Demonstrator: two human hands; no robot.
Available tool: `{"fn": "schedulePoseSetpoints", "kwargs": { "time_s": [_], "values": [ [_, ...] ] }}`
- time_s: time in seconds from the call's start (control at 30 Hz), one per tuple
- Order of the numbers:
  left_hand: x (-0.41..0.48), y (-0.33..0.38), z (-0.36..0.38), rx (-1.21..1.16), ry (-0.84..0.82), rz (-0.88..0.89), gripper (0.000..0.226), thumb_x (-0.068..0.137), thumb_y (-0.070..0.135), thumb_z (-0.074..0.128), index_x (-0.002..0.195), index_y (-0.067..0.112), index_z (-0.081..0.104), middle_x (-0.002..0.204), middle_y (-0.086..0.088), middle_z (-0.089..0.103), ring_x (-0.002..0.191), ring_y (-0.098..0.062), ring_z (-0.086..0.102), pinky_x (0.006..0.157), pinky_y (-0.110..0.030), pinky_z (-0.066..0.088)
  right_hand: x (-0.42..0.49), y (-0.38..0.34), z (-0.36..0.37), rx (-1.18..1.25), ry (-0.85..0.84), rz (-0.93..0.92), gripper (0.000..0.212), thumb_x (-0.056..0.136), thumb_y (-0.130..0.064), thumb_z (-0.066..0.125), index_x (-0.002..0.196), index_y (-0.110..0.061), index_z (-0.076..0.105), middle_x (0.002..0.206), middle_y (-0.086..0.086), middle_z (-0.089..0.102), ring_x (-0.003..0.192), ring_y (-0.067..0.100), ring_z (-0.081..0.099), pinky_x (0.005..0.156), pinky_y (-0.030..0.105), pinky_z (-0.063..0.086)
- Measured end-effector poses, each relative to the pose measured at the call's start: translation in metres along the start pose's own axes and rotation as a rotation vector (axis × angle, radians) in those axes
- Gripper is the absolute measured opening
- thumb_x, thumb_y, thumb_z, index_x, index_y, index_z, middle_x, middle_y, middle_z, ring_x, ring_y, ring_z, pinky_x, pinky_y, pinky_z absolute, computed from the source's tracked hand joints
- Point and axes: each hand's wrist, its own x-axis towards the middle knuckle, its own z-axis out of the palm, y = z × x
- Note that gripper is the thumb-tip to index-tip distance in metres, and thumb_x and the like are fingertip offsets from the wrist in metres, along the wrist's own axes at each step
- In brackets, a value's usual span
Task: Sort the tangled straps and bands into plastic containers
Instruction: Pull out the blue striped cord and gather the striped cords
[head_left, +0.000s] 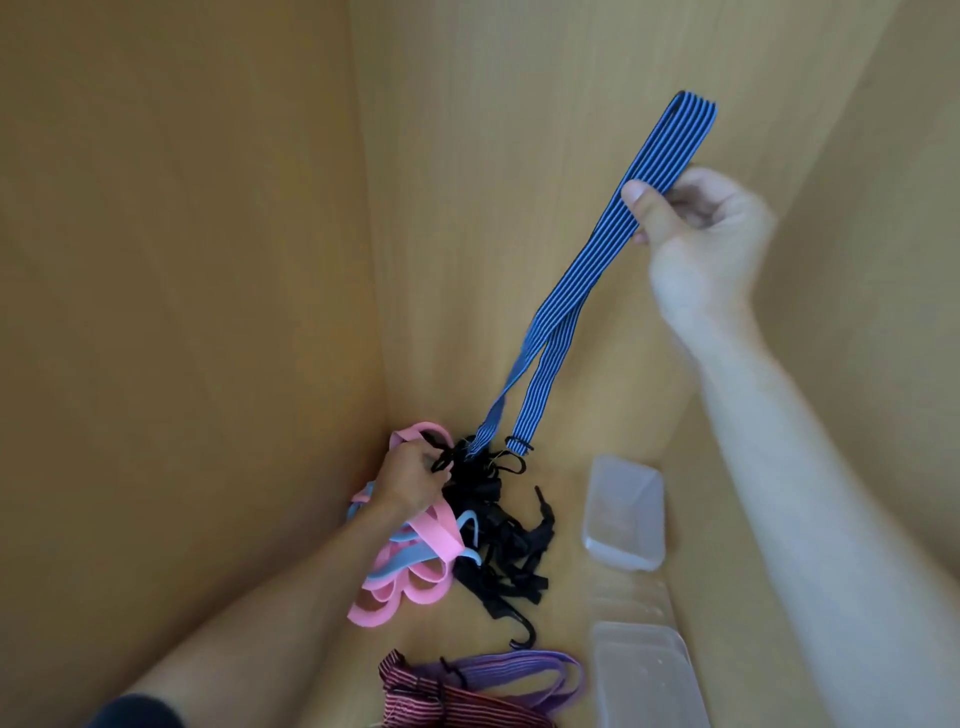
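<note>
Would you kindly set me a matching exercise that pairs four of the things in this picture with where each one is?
Things:
1. blue striped strap
2. pink bands
3. farther clear container
4. maroon striped strap

Places:
A. at the bottom edge of the view
B. on the surface, right of the black tangle
C. pinched and held up by the right hand
D. partly under the left hand, which grips the black tangle

Pairs: 1-C, 2-D, 3-B, 4-A
</note>
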Motion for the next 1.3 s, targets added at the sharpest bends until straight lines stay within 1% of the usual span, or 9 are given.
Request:
{"fn": "schedulePoseSetpoints", "kwargs": {
  "time_s": [0.1, 0.17, 0.4, 0.53, 0.6, 0.8, 0.93, 1.13, 1.3],
  "values": [
    [-0.001, -0.001, -0.001, 0.026, -0.020, 0.009, 0.022, 0.088, 0.004, 0.071, 0.073, 0.019, 0.069, 0.070, -0.002, 0.071, 0.073, -0.029, 0.069, 0.075, -0.040, 0.058, 0.004, -0.011, -0.001, 0.020, -0.011, -0.016, 0.018, 0.083, -0.011, 0.075, 0.073, -0.025, 0.068, 0.073, -0.006, 0.071, 0.067, 0.011, 0.062, 0.067, 0.034, 0.053],
    [-0.001, 0.000, 0.001, 0.073, -0.023, 0.006, 0.011, 0.090, 0.002, 0.067, 0.086, 0.008, 0.076, 0.082, -0.008, 0.073, 0.082, -0.028, 0.070, 0.078, -0.035, 0.057, 0.005, -0.015, 0.000, 0.020, -0.025, -0.023, 0.020, 0.084, -0.010, 0.075, 0.072, -0.025, 0.068, 0.071, -0.008, 0.070, 0.065, 0.009, 0.061, 0.062, 0.029, 0.053],
    [-0.005, 0.007, -0.004, 0.257, 0.007, 0.013, 0.025, 0.098, 0.023, 0.061, 0.087, 0.006, 0.075, 0.079, -0.010, 0.073, 0.068, -0.023, 0.057, 0.061, -0.026, 0.035, 0.007, -0.029, -0.004, 0.038, -0.006, -0.077, 0.018, 0.083, -0.011, 0.074, 0.073, -0.026, 0.071, 0.071, -0.010, 0.073, 0.066, 0.009, 0.066, 0.059, 0.024, 0.052],
    [-0.005, 0.008, -0.004, 0.255, -0.006, 0.027, 0.048, 0.097, 0.027, 0.066, 0.054, 0.008, 0.055, 0.050, -0.003, 0.050, 0.049, -0.019, 0.044, 0.046, -0.027, 0.027, 0.006, -0.027, -0.006, 0.031, -0.001, -0.081, 0.017, 0.084, -0.011, 0.074, 0.074, -0.025, 0.071, 0.072, -0.009, 0.074, 0.068, 0.011, 0.067, 0.059, 0.024, 0.051],
    [-0.003, 0.010, -0.006, 0.209, 0.030, 0.073, 0.053, 0.092, 0.021, 0.073, 0.049, 0.001, 0.048, 0.051, -0.016, 0.049, 0.057, -0.032, 0.046, 0.053, -0.036, 0.034, 0.005, -0.024, -0.007, 0.035, -0.004, -0.053, 0.018, 0.085, -0.009, 0.074, 0.075, -0.024, 0.070, 0.070, -0.011, 0.072, 0.067, 0.008, 0.066, 0.060, 0.024, 0.051],
    [-0.004, 0.017, -0.008, 0.377, 0.130, 0.172, 0.049, 0.089, 0.024, 0.070, 0.050, 0.020, 0.039, 0.074, 0.003, 0.049, 0.079, -0.026, 0.057, 0.062, -0.030, 0.038, -0.003, -0.011, -0.002, 0.027, -0.088, 0.056, 0.019, 0.091, -0.001, 0.068, 0.083, -0.018, 0.067, 0.078, -0.008, 0.070, 0.076, 0.018, 0.068, 0.078, 0.035, 0.054],
    [-0.004, 0.011, -0.010, 0.446, 0.233, 0.174, 0.039, 0.093, 0.030, 0.061, 0.058, 0.022, 0.045, 0.071, -0.001, 0.067, 0.073, -0.030, 0.066, 0.056, -0.030, 0.033, -0.014, -0.007, 0.002, 0.088, -0.137, 0.160, 0.018, 0.097, 0.001, 0.062, 0.086, -0.013, 0.064, 0.081, -0.002, 0.063, 0.069, 0.029, 0.072, 0.076, 0.049, 0.060],
    [0.005, 0.006, -0.016, 0.177, 0.312, 0.001, 0.007, 0.089, 0.016, 0.065, 0.090, 0.012, 0.070, 0.084, -0.011, 0.074, 0.078, -0.036, 0.066, 0.061, -0.034, 0.045, -0.021, -0.014, 0.001, 0.152, -0.213, 0.160, 0.017, 0.096, 0.003, 0.062, 0.084, -0.010, 0.064, 0.073, -0.010, 0.064, 0.062, 0.021, 0.072, 0.070, 0.044, 0.062],
    [0.014, 0.007, -0.011, -0.180, 0.151, -0.050, 0.032, 0.091, -0.006, 0.052, 0.104, 0.009, 0.077, 0.092, -0.005, 0.075, 0.079, -0.022, 0.064, 0.065, -0.018, 0.046, -0.028, -0.018, 0.007, 0.158, -0.248, 0.129, 0.017, 0.095, 0.006, 0.062, 0.085, -0.007, 0.062, 0.081, 0.001, 0.062, 0.062, 0.023, 0.071, 0.065, 0.036, 0.061]
  ]
}}
